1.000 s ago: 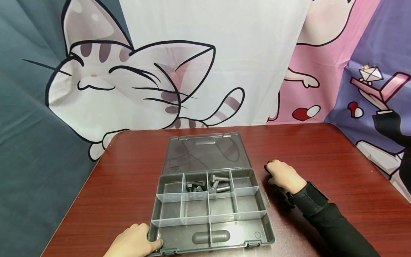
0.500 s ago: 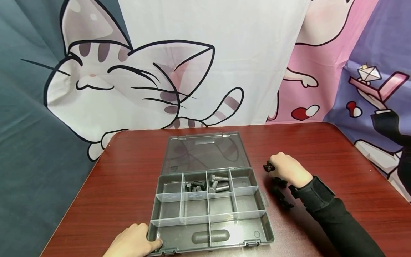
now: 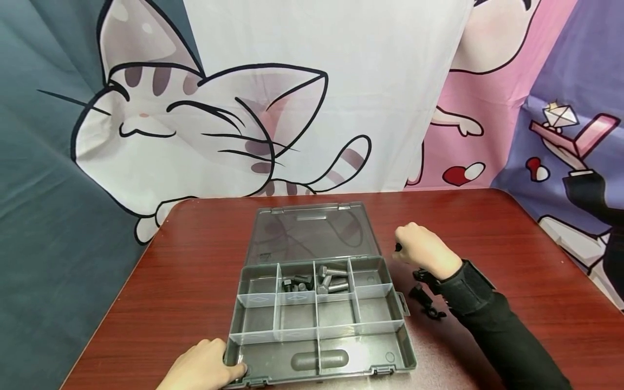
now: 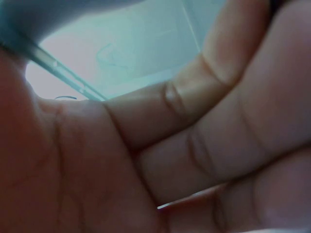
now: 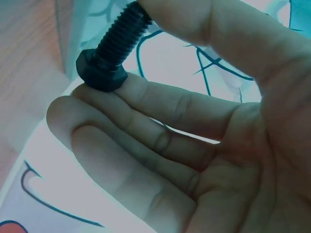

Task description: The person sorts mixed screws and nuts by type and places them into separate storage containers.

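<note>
A grey plastic compartment box (image 3: 273, 355) lies on the table, its clear lid folded back. My left hand (image 3: 201, 366) grips the box's front left corner, thumb over the wall. In the left wrist view the fingers (image 4: 194, 136) curl at the box edge. My right hand (image 3: 425, 250) is above the table, right of the box, and holds a black hex bolt (image 5: 114, 51). The right wrist view shows the bolt pinched between thumb and fingertips, head against the fingers. Silver bolts (image 3: 336, 284) lie in one back compartment, dark bolts (image 3: 302, 281) in the one left of it.
Several black pieces, apparently bolts (image 3: 420, 295), lie on the red-brown table (image 3: 161, 303) beneath the right wrist. The open lid (image 3: 312, 233) lies behind the box. A cartoon-printed cloth (image 3: 390, 81) hangs behind the table.
The right hand has risen from the table and moved slightly left with the black bolt, showing the black pieces on the table below. My left hand stays on the box corner.
</note>
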`<action>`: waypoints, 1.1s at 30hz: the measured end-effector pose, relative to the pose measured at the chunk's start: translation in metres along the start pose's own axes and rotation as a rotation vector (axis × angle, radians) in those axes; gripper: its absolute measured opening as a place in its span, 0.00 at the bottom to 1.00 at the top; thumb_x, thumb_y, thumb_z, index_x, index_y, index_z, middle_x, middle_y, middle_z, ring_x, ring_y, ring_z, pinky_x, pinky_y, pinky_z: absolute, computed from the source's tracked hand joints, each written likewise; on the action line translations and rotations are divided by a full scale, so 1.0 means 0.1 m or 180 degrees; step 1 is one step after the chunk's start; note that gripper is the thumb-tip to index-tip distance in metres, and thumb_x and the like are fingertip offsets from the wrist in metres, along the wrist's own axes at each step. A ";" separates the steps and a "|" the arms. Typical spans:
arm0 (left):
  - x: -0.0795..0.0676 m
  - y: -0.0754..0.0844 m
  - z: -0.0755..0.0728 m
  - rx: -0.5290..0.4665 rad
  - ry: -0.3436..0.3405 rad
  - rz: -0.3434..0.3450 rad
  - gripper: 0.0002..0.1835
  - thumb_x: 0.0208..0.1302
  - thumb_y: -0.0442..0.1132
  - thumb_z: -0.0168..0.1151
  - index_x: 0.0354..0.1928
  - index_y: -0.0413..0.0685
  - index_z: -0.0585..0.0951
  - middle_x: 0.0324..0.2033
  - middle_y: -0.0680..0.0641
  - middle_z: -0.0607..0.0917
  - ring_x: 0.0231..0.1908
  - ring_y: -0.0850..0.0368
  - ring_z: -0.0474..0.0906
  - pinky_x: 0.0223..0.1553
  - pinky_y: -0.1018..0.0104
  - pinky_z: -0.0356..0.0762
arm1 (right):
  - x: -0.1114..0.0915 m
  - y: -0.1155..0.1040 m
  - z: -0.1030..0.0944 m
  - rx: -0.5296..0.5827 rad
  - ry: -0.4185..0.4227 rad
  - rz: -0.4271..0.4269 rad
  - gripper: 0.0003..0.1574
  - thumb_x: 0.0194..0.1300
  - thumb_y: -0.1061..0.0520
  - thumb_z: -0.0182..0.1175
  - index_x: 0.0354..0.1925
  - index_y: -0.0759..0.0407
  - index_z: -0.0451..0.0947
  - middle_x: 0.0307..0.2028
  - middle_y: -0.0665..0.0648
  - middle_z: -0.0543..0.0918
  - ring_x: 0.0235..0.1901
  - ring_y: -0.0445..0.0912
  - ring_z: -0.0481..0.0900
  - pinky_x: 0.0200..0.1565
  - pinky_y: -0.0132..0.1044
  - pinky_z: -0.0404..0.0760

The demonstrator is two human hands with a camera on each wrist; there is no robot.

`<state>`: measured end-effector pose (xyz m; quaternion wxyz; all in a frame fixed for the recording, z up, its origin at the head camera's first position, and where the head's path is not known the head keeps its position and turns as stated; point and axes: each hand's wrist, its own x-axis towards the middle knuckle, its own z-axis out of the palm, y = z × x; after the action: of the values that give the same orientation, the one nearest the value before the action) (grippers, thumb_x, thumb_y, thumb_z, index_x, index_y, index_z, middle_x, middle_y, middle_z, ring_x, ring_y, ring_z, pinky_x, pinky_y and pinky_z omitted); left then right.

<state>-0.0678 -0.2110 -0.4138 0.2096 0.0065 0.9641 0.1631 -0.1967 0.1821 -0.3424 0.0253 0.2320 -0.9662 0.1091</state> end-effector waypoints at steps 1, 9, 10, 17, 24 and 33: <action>0.00 0.00 0.00 -0.0004 -0.0008 -0.0002 0.23 0.43 0.56 0.66 0.23 0.42 0.75 0.18 0.49 0.73 0.19 0.52 0.70 0.23 0.53 0.68 | 0.01 -0.02 0.00 -0.0001 0.0006 -0.0011 0.23 0.42 0.68 0.63 0.09 0.54 0.59 0.12 0.46 0.52 0.13 0.39 0.51 0.17 0.33 0.52; 0.00 0.00 0.01 0.0015 0.0035 0.0016 0.23 0.43 0.56 0.66 0.22 0.42 0.74 0.18 0.49 0.73 0.19 0.53 0.69 0.23 0.53 0.68 | 0.04 -0.13 -0.02 0.0054 0.0125 -0.0121 0.25 0.40 0.68 0.62 0.10 0.53 0.55 0.13 0.45 0.50 0.14 0.39 0.49 0.17 0.33 0.50; 0.00 0.00 0.01 0.0020 0.0046 0.0022 0.22 0.43 0.56 0.66 0.22 0.43 0.74 0.18 0.49 0.73 0.19 0.53 0.69 0.23 0.53 0.68 | 0.05 -0.15 -0.02 0.0047 0.0166 -0.0162 0.24 0.40 0.68 0.62 0.10 0.53 0.55 0.13 0.45 0.50 0.14 0.38 0.50 0.17 0.33 0.51; 0.01 0.00 0.00 0.0008 0.0018 0.0020 0.22 0.43 0.56 0.66 0.22 0.43 0.74 0.18 0.49 0.73 0.19 0.53 0.69 0.23 0.53 0.67 | 0.14 -0.26 -0.04 -0.0014 0.0020 -0.0061 0.24 0.42 0.63 0.64 0.09 0.54 0.58 0.12 0.46 0.55 0.13 0.40 0.54 0.17 0.34 0.55; 0.00 -0.01 0.01 0.0013 0.0060 0.0031 0.22 0.43 0.56 0.66 0.21 0.43 0.73 0.17 0.49 0.72 0.19 0.53 0.69 0.23 0.54 0.67 | 0.23 -0.39 -0.04 -0.0043 0.0016 -0.0137 0.20 0.44 0.60 0.67 0.10 0.55 0.65 0.11 0.50 0.63 0.14 0.42 0.61 0.18 0.34 0.60; 0.01 0.00 0.00 0.0015 0.0027 0.0015 0.23 0.43 0.56 0.66 0.22 0.42 0.74 0.18 0.49 0.73 0.19 0.52 0.69 0.23 0.53 0.67 | 0.32 -0.60 -0.06 -0.0029 0.0056 -0.0252 0.25 0.43 0.57 0.66 0.08 0.53 0.59 0.11 0.47 0.56 0.13 0.41 0.58 0.17 0.34 0.60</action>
<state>-0.0684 -0.2113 -0.4143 0.2051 0.0086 0.9653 0.1614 -0.1975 0.1173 -0.3210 0.0391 0.2691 -0.9565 0.1056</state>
